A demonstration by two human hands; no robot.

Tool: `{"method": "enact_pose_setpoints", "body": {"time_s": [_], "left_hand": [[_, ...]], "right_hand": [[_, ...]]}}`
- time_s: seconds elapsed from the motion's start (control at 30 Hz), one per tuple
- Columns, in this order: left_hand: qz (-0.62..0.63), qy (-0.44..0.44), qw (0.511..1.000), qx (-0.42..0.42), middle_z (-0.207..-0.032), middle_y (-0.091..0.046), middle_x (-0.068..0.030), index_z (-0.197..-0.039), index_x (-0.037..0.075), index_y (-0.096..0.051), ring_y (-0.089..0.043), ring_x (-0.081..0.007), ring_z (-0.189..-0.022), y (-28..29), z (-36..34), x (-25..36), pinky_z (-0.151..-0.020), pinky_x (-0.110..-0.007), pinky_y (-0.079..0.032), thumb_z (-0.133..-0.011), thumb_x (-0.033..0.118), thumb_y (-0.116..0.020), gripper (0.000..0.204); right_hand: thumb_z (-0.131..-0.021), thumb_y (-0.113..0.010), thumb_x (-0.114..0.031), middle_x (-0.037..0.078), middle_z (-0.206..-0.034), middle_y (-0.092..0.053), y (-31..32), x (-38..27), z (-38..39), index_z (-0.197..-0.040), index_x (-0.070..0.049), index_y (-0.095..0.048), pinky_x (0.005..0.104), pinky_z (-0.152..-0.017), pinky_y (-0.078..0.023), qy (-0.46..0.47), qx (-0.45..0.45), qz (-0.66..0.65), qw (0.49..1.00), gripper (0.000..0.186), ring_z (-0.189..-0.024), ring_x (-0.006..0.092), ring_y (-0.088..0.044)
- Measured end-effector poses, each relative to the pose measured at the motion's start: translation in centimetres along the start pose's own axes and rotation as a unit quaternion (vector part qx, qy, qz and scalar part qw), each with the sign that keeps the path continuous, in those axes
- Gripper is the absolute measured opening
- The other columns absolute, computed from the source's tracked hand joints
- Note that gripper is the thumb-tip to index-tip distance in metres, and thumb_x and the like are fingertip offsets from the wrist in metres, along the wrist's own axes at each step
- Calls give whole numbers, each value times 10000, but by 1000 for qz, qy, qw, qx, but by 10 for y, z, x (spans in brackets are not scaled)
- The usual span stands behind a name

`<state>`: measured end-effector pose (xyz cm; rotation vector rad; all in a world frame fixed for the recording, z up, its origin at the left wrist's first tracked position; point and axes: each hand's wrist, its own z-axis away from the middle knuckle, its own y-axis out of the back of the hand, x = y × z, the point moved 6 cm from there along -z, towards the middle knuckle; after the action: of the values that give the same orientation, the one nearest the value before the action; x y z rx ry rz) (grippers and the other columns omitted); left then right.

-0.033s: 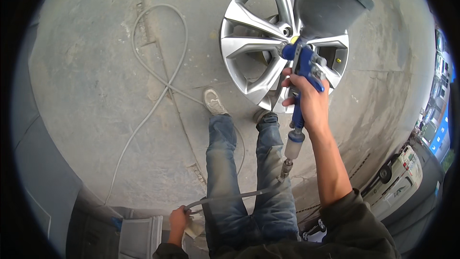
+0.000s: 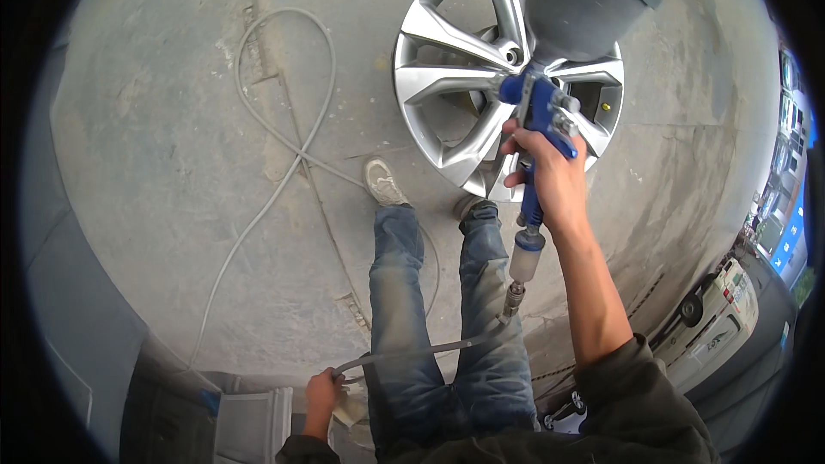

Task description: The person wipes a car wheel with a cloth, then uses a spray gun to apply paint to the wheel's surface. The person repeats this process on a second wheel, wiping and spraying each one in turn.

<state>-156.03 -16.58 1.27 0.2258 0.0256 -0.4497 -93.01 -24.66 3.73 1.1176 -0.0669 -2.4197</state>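
My right hand is wrapped round the handle of a blue spray gun. A large dark grey paint cup sits on top of the gun. Beneath it on the floor lies a silver alloy wheel rim; the gun and cup cover part of its middle and right side. Below the handle are a clear filter and a metal coupling. A grey air hose runs from there across my legs to my left hand, whose fingers are closed round it.
More hose lies looped on the concrete floor at left. My shoe stands close to the rim. A grey panelled piece is at lower left. A white van is parked at far right.
My right hand and the spray gun have shifted slightly left over the rim. The yellowish spot at the rim's centre is now covered. My left hand has barely moved.
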Motion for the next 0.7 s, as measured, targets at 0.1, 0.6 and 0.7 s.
{"method": "enact_pose_setpoints", "body": {"time_s": [0.1,0.6,0.7], "left_hand": [[7,-17,1000,8,-799,-703,-167,-932,123,-701,-678,-411,-816,-8,-3,8,-718,-523,-530,-846,299,-738,199],[22,-4,998,55,-794,-696,-179,-913,112,-677,-668,-432,-801,-70,25,53,-702,-531,-520,-888,318,-708,210],[33,-36,996,80,-794,-696,-174,-920,115,-677,-667,-433,-798,-91,44,99,-692,-529,-516,-885,302,-706,192]], "right_hand": [[-872,-610,-107,96,-959,-698,-17,0,3,-1041,53,-679,270,-495,-528,-23,-81,-12,996,243,-799,143,-654],[-887,-571,-83,149,-1065,-706,120,24,23,-1136,87,-650,296,-542,-603,68,70,-11,995,312,-910,188,-686],[-877,-564,-43,149,-1058,-701,158,31,38,-1179,81,-631,310,-518,-584,68,10,-23,997,333,-892,205,-686]]}}
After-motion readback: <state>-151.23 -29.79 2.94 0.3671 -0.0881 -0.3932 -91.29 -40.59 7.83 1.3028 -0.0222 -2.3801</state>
